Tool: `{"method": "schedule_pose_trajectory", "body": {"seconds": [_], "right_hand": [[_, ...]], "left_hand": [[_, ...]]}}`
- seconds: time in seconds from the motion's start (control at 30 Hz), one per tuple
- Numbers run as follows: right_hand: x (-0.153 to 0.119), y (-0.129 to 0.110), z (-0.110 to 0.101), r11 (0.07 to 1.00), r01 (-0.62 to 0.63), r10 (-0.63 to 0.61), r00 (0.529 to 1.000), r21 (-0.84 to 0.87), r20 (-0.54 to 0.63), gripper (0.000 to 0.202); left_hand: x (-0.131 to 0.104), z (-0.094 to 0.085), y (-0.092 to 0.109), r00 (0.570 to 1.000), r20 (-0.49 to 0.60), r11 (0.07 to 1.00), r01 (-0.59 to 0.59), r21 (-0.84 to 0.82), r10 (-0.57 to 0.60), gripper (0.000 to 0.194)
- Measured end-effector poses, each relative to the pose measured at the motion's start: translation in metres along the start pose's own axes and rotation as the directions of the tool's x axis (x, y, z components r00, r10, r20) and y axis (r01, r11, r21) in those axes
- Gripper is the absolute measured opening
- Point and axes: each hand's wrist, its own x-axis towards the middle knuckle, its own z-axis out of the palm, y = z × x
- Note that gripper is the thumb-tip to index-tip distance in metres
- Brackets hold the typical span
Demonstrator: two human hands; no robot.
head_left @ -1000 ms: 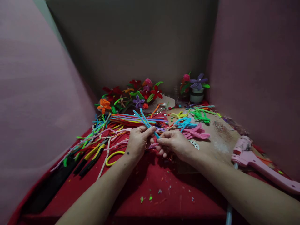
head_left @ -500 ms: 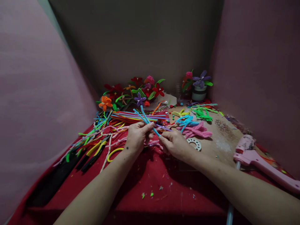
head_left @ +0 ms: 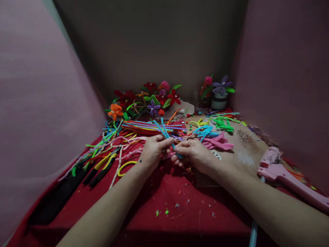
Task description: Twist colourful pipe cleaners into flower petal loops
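"Where are the blue fuzzy stems (head_left: 166, 133)?"

"Up over the red cloth (head_left: 144, 216), pinched in the fingers of the left hand (head_left: 155, 151) and right hand (head_left: 193, 153)"

"Heavy?"

"From here I'd guess light, soft and bendy, so hold them near the low end or they may kink"

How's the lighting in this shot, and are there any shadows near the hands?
In the head view, light is dim overall, with the left wall paler than the right wall and the back wall dark; also in the head view, a soft shadow falls on the red cloth below the left hand and right hand.
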Motion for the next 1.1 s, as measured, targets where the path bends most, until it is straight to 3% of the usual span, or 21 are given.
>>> {"method": "schedule_pose_trajectory", "body": {"seconds": [0.53, 0.77, 1.1], "right_hand": [[0.006, 0.01, -0.005, 0.976, 0.191, -0.192, 0.981, -0.1, 0.003, 0.023], [0.007, 0.009, -0.005, 0.983, 0.166, -0.168, 0.985, -0.075, -0.024, 0.016], [0.008, 0.011, -0.006, 0.987, 0.159, -0.16, 0.987, -0.04, -0.029, 0.011]], "left_hand": [[-0.005, 0.003, 0.005, 0.999, 0.036, 0.999, 0.006, 0.037, -0.007, 0.024], [-0.004, 0.003, 0.001, 0.999, 0.023, 0.999, 0.042, 0.031, -0.043, 0.025], [-0.004, 0.003, -0.001, 1.0, 0.019, 0.999, 0.003, 0.043, -0.004, 0.026]]}}
